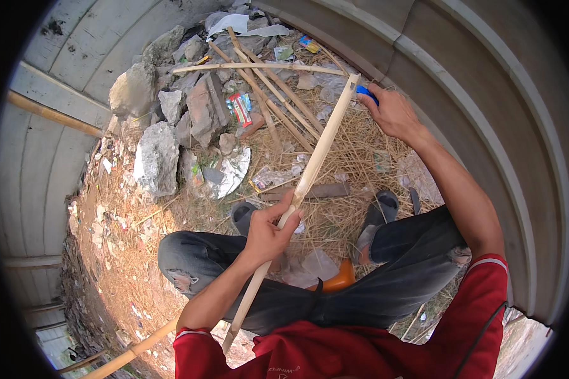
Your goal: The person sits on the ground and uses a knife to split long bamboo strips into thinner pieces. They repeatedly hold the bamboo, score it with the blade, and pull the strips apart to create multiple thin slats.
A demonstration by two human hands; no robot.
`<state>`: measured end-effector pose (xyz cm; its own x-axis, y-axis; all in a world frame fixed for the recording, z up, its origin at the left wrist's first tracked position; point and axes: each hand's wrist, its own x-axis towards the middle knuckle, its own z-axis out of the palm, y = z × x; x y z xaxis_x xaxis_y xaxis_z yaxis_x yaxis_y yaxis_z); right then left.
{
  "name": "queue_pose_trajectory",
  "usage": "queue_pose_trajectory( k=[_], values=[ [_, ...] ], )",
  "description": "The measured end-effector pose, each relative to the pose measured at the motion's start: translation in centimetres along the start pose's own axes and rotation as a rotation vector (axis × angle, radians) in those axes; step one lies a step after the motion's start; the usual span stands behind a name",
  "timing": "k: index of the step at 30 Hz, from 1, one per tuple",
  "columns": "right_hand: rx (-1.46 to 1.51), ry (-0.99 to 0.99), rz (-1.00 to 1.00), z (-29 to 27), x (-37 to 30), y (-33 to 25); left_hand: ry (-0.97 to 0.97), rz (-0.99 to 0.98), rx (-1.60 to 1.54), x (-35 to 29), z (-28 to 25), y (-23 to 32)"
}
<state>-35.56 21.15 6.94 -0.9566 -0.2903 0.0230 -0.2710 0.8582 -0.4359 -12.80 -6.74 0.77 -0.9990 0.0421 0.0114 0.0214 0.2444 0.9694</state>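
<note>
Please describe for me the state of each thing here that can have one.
Left hand: closed around the pale strip
Right hand: closed on the blue handle, by the strip's far end
Pale strip: held aslant, a small hole near its far end
Blue handle: gripped, partly covered by fingers
Loose strips: lying crossed on the ground
Jeans: worn, torn at both knees

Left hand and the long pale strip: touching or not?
Touching. The head view shows it: the left hand grips the pale strip near its middle, the thumb lying across it.
</note>
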Motion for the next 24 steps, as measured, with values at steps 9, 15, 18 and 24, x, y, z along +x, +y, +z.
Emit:
queue_pose_trajectory(
  k=[9,15,18,24],
  values=[
    [-0.082,0.38,0.359,-4.7,3.6,15.3,-0.098,-0.068,-0.071,-2.0,-2.2,0.7],
    [0.138,0.315,0.047,-3.6,-0.7,1.0,-0.096,-0.217,-0.513,1.1,-3.0,3.5],
    [0.239,0.12,-0.096,-2.2,-3.6,-4.3,-0.084,-0.21,-0.576,1.6,-3.2,3.9],
    [0.222,-0.23,-0.348,1.6,-9.7,-10.4,-0.111,-0.236,-0.553,2.6,-1.6,4.2]
  ],
)
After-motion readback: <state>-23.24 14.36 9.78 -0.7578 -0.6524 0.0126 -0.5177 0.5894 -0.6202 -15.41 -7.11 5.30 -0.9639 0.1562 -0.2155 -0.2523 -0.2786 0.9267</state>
